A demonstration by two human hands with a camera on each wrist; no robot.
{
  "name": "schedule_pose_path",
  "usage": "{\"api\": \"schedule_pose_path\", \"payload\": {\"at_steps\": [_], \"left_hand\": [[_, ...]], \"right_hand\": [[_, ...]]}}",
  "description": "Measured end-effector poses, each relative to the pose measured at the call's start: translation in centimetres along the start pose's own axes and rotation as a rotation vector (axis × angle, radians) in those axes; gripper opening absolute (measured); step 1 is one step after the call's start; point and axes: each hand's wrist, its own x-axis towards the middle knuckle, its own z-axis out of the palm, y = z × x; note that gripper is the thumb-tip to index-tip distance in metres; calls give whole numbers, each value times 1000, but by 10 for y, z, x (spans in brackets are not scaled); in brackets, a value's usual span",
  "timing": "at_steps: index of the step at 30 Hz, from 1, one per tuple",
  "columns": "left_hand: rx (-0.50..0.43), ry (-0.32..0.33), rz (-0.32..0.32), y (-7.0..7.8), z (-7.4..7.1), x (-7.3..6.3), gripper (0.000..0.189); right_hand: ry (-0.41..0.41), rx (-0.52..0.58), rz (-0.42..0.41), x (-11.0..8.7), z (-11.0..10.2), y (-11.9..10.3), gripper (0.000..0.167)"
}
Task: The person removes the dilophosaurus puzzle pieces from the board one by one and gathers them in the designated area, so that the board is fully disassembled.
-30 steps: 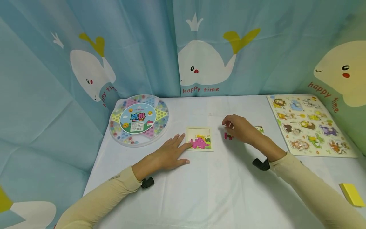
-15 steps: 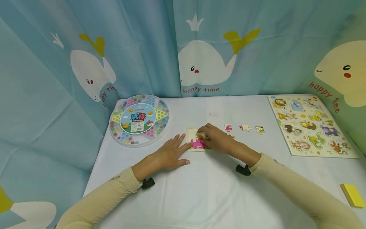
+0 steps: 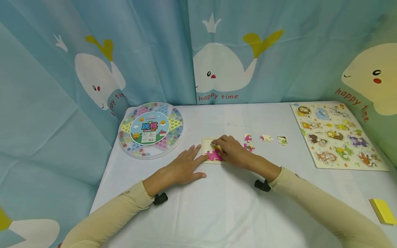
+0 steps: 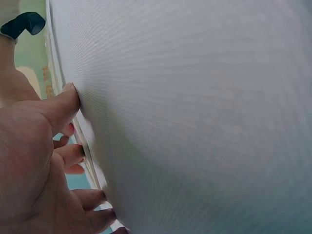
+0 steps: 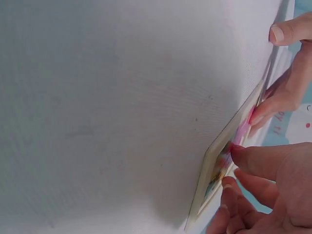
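A small square puzzle tray [image 3: 208, 141] lies on the white table, partly filled with a pink dinosaur picture [image 3: 213, 156]. My left hand [image 3: 183, 167] lies flat on the cloth at its left, fingers spread, one fingertip resting on the pink part. Over the tray's right half, my right hand [image 3: 234, 151] bends its thumb and fingers round a yellowish puzzle piece [image 3: 218, 147], mostly hidden under them. Seen from the right wrist, the thumb [image 5: 253, 161] presses down inside the frame edge [image 5: 207, 168]. Loose puzzle pieces [image 3: 265, 138] lie right of the tray.
A round Chinese checkers box [image 3: 149, 155] stands at the back left. An animal peg puzzle board [image 3: 338, 137] lies at the right, with a yellow block [image 3: 383, 211] nearer the front. A whale-print curtain [image 3: 173, 69] hangs behind the table.
My right hand has moved left from the loose pieces to the tray, carrying a piece, then shifted its fingers slightly over it. The left hand has stayed put.
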Motion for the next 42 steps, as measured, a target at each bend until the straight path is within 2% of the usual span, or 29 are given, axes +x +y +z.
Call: {"api": "schedule_pose_path", "payload": {"at_steps": [9, 24, 33, 42], "left_hand": [[-5, 0, 1, 1, 0, -1, 76], [-4, 6, -3, 1, -1, -2, 76], [6, -2, 2, 1, -2, -1, 76], [22, 5, 0, 0, 1, 1, 77]], "right_hand": [[-29, -8, 67, 1, -1, -4, 37], [-1, 46, 61, -1, 0, -2, 32], [60, -37, 21, -2, 3, -4, 34], [128, -33, 14, -6, 5, -5, 28]]}}
